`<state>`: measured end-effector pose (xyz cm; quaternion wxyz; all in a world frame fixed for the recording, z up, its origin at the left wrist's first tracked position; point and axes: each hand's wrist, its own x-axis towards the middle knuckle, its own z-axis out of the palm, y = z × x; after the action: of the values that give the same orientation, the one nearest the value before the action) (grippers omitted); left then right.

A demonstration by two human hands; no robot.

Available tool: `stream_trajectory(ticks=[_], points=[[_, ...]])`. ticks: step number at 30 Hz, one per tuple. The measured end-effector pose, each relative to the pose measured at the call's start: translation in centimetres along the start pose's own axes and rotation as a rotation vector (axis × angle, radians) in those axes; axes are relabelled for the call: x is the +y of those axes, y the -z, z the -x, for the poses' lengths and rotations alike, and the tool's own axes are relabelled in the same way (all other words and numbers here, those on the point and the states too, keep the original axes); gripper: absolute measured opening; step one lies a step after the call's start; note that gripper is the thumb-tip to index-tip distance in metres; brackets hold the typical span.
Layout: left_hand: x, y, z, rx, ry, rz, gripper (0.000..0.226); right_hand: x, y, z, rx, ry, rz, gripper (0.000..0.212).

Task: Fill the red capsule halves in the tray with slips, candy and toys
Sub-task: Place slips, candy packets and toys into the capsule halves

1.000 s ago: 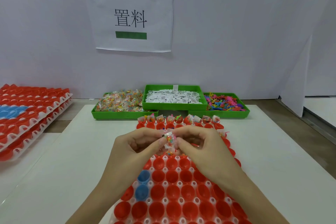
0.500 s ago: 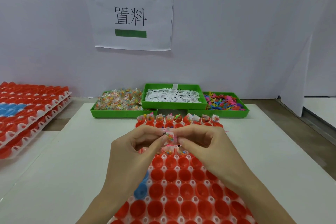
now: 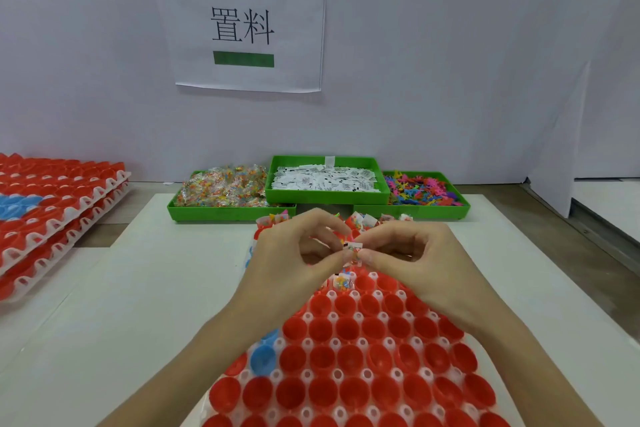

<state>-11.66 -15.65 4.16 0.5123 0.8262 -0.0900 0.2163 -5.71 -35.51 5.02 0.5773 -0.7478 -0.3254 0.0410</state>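
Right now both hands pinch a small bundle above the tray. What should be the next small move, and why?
Probably lower the bundle into the next empty red capsule half, just right of the filled one. The left hand and right hand pinch it together right above that row, the far row already holds fillings, and the nearer halves stand empty.

Your tray is white with red cups, a few blue; your three bins are green, your desk white.
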Motion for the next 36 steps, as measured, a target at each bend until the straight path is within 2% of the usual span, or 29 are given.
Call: stream_trajectory(ticks=[4, 8, 19, 28, 36], points=[[-0.8, -0.6, -1.9, -0.152, -0.064, -0.235, 0.018, 1.3, 0.8, -0.1, -0.026, -0.089, 0.116, 0.013], [-2.1, -1.6, -2.7, -0.271, -0.032, -0.298, 0.021, 2.5, 1.0, -0.2, -0.047, -0.172, 0.231, 0.009], [-4.1, -3.1, -3.1, -0.259, -0.121, -0.412, 0.023, 3.8, 0.6, -0.6, -0.001, -0.142, 0.384, 0.009], [-3.4, -3.2, -2.7, -0.279, -0.278, -0.559, 0.019, 3.8, 0.0, -0.5, -0.024, -0.108, 0.522, 0.014], [-3.5, -3.3, -2.9, -0.278, -0.284, -0.582, 0.018, 3.6, 0.3, -1.1, -0.072, -0.204, 0.500, 0.016]])
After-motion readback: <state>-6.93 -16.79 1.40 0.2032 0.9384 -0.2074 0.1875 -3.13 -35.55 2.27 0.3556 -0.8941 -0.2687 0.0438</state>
